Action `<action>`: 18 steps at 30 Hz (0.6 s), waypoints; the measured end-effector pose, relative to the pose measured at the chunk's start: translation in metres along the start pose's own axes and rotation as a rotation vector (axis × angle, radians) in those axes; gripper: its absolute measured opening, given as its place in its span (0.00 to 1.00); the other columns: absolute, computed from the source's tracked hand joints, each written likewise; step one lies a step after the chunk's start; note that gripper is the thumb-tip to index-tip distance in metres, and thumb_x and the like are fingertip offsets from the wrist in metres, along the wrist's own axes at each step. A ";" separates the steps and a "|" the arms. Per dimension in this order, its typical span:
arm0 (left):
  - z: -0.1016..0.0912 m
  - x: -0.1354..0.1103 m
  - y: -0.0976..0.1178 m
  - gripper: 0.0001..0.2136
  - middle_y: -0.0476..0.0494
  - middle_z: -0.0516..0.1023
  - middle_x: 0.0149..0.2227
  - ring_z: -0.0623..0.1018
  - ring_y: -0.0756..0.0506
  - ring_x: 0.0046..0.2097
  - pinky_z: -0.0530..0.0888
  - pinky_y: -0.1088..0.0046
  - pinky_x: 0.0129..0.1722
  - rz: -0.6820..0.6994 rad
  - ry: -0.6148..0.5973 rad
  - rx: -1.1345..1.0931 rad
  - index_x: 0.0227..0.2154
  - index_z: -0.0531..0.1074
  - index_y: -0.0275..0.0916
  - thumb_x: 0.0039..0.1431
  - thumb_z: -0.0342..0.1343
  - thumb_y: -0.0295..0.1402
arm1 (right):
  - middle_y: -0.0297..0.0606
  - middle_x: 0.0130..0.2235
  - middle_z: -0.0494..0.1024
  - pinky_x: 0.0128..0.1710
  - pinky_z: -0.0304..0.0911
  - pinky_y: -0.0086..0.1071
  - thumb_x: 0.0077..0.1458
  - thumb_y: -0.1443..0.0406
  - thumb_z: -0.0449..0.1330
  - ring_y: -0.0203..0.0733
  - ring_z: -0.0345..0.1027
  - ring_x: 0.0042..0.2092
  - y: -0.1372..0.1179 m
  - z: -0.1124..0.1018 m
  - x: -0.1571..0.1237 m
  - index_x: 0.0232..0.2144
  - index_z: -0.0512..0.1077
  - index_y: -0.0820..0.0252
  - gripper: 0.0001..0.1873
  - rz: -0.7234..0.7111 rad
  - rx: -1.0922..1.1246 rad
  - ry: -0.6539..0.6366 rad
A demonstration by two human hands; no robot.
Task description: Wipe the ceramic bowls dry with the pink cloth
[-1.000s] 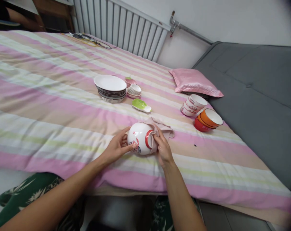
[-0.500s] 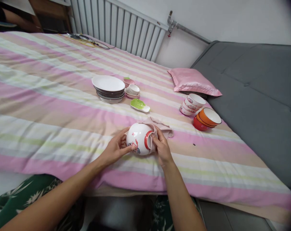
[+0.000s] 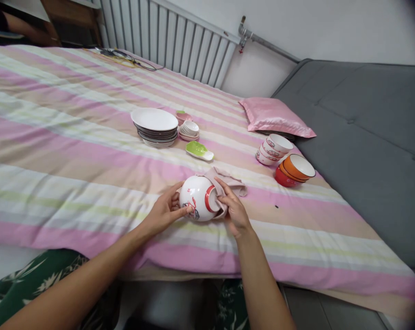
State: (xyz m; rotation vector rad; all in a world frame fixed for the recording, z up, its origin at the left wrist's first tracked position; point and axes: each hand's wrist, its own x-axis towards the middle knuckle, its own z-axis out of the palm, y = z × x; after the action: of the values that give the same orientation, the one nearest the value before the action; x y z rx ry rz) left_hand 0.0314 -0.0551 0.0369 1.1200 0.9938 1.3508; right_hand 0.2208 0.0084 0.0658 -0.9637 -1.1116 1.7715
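A white bowl point(image 3: 197, 197) with a red foot ring and red-and-blue painting lies on its side over the striped bedspread point(image 3: 73, 151). My left hand point(image 3: 164, 211) grips its left side, thumb and fingers wrapped round the rim. My right hand point(image 3: 233, 208) presses a beige cloth point(image 3: 228, 178) against the bowl's base, fingers bent round it. The cloth trails away behind the bowl onto the bed.
Behind stand a stack of white plates point(image 3: 155, 124), small nested dishes point(image 3: 189, 129) and a green leaf-shaped dish point(image 3: 199, 150). To the right lie tipped white patterned bowls point(image 3: 274, 149), orange and red bowls point(image 3: 295, 169), a pink pillow point(image 3: 274, 118) and a grey mattress point(image 3: 365, 137).
My right hand has shifted a little to the right across the bowl's base with the cloth, and the bowl has turned slightly. My left hand keeps its hold.
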 end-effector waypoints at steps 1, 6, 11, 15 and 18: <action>0.000 0.000 0.000 0.35 0.38 0.75 0.48 0.77 0.42 0.44 0.75 0.68 0.41 -0.002 0.001 0.000 0.58 0.59 0.40 0.47 0.66 0.33 | 0.29 0.46 0.77 0.34 0.64 0.26 0.44 0.69 0.58 0.36 0.69 0.36 0.000 -0.001 -0.001 0.55 0.65 0.48 0.33 0.005 -0.009 -0.017; 0.000 -0.001 0.001 0.35 0.37 0.76 0.48 0.78 0.42 0.43 0.76 0.67 0.41 -0.014 0.011 0.002 0.58 0.59 0.39 0.46 0.66 0.34 | 0.29 0.58 0.67 0.40 0.65 0.30 0.44 0.67 0.64 0.41 0.69 0.45 0.000 -0.008 -0.005 0.58 0.60 0.44 0.39 -0.027 -0.102 -0.139; 0.000 -0.001 0.003 0.36 0.36 0.76 0.47 0.78 0.41 0.43 0.76 0.67 0.41 -0.010 0.000 0.019 0.58 0.58 0.38 0.47 0.66 0.35 | 0.32 0.58 0.68 0.46 0.66 0.35 0.42 0.63 0.68 0.46 0.68 0.51 0.000 -0.012 -0.006 0.59 0.58 0.45 0.42 -0.043 -0.137 -0.162; 0.001 -0.001 0.004 0.35 0.37 0.76 0.48 0.78 0.42 0.43 0.76 0.67 0.41 -0.009 -0.001 0.018 0.58 0.59 0.39 0.47 0.66 0.35 | 0.34 0.56 0.70 0.50 0.65 0.37 0.42 0.62 0.68 0.47 0.67 0.53 0.002 -0.009 -0.003 0.58 0.61 0.46 0.40 -0.075 -0.131 -0.124; 0.000 0.000 0.004 0.35 0.36 0.76 0.48 0.78 0.42 0.44 0.76 0.67 0.41 -0.014 0.004 0.008 0.58 0.59 0.39 0.46 0.66 0.35 | 0.35 0.53 0.73 0.51 0.64 0.39 0.44 0.60 0.67 0.46 0.67 0.52 0.005 -0.007 0.000 0.54 0.67 0.49 0.32 -0.150 -0.165 -0.045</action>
State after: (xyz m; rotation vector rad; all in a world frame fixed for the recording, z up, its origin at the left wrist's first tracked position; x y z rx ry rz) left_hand 0.0310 -0.0555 0.0409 1.1149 1.0089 1.3395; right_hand 0.2254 0.0092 0.0586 -0.9156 -1.3400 1.6075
